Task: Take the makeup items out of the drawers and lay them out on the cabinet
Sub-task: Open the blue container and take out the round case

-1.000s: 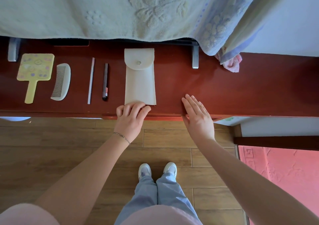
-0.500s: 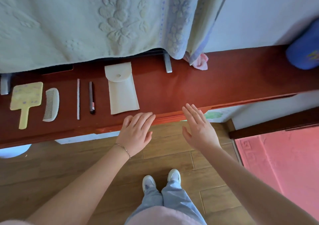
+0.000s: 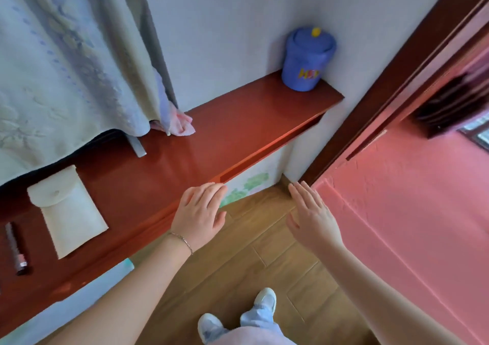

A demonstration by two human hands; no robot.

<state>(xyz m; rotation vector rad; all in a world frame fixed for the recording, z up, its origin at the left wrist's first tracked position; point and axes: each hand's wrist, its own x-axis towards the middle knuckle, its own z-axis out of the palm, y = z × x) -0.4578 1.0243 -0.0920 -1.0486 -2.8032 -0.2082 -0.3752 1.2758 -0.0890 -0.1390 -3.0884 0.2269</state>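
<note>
A white snap-flap pouch [image 3: 67, 209] lies flat on the red-brown cabinet top [image 3: 211, 135] at the left. Left of it, at the frame's edge, lies a dark pencil-like stick [image 3: 16, 249]. My left hand [image 3: 199, 215] hovers over the cabinet's front edge, fingers straight and holding nothing. My right hand [image 3: 312, 217] is off the cabinet, over the wooden floor, fingers spread and empty. The mirror and comb are out of view.
A blue lidded jar [image 3: 307, 59] stands at the cabinet's far right end against the wall. Pale towels [image 3: 74, 61] hang over the back left, with a pink cloth [image 3: 181, 123] under them. A dark door frame [image 3: 391, 85] and pink wall [image 3: 412, 212] close off the right.
The view has swung right, so mirror and comb left the frame and the blue jar appeared. Both hands lifted off the cabinet top and moved right, still empty.
</note>
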